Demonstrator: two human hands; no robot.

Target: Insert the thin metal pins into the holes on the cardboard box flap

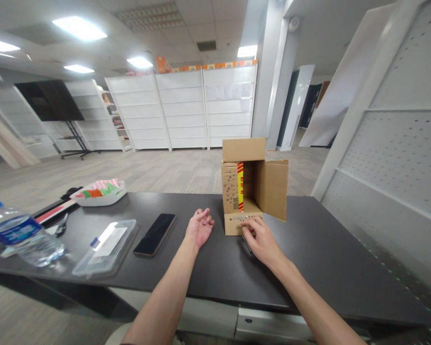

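A small cardboard box (231,187) stands with its open side toward me. Its flaps are folded out, and a yellow-and-red tape strip (240,187) runs down the front. Dark spots mark the left flap and the bottom flap (233,225). My right hand (259,235) is over the bottom flap, fingers bent and closed. A thin dark pen-like stick (247,244) shows below its thumb, mostly hidden by the hand. Left of the box, my left hand (200,228) rests palm up on the table, fingers loosely curled and slightly apart, holding nothing.
On the dark table (309,254), a black phone (155,235), a clear plastic case (106,248) and a water bottle (25,239) lie to the left. Behind them sits a white basket (100,197) with colourful contents. A perforated panel (398,167) rises at the right.
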